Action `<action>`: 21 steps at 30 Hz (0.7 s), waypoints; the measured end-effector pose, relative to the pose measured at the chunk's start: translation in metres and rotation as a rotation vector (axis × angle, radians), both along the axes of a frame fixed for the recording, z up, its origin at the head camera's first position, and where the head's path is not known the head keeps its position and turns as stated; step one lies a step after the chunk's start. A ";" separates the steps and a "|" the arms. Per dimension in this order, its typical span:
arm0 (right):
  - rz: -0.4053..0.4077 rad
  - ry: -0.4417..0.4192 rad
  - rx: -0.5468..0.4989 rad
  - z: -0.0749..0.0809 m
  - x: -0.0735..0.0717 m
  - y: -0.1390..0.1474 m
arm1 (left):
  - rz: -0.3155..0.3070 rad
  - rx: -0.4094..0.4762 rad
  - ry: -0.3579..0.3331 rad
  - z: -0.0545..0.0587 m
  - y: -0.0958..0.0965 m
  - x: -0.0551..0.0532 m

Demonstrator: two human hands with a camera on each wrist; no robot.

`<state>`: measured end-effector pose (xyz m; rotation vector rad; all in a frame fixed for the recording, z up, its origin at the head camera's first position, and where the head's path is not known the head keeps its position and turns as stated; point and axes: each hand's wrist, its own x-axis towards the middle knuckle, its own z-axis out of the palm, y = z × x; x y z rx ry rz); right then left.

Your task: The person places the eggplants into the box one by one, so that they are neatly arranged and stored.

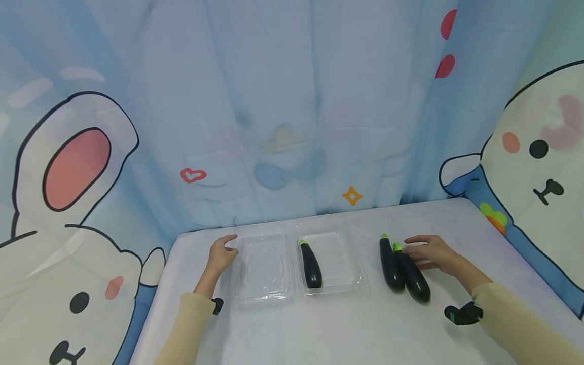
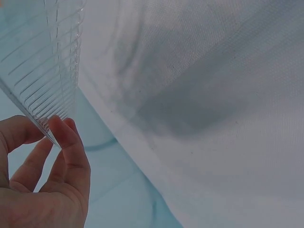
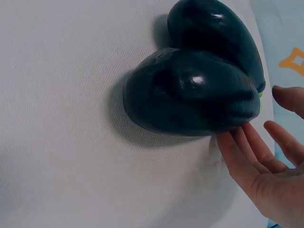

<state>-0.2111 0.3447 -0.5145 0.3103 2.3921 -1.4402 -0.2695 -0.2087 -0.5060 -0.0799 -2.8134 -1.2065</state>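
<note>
We see a clear container point(image 1: 263, 268) of thin, transparent plastic, shiny where it catches the light; up close, its wall is finely ribbed. The eggplant inside point(image 1: 312, 267) has a smooth, glossy skin, and the two outer eggplants point(image 1: 414, 281) look just as sleek, with bright highlights on their dark, polished-looking surfaces. Beneath them, we find the white tablecloth point(image 1: 347, 324) matt, its woven grain plain in both wrist views. The printed backdrop point(image 1: 274, 91) looks like soft, creased cloth, and the sleeves point(image 1: 186, 322) appear to us as matt fabric.
</note>
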 end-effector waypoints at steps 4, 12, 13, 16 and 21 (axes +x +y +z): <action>0.041 -0.012 -0.004 0.000 0.000 -0.001 | 0.005 0.002 -0.003 0.001 0.000 0.000; 0.059 0.003 -0.013 0.000 0.001 -0.003 | 0.008 0.004 -0.008 0.000 0.000 0.001; 0.058 0.003 -0.012 0.000 0.001 -0.004 | 0.008 0.004 -0.009 -0.001 -0.001 0.001; 0.045 0.002 -0.015 -0.001 0.001 -0.004 | 0.008 0.003 -0.011 -0.001 -0.001 0.002; 0.037 0.004 -0.026 -0.002 0.000 -0.002 | 0.010 0.012 -0.006 -0.001 -0.002 0.003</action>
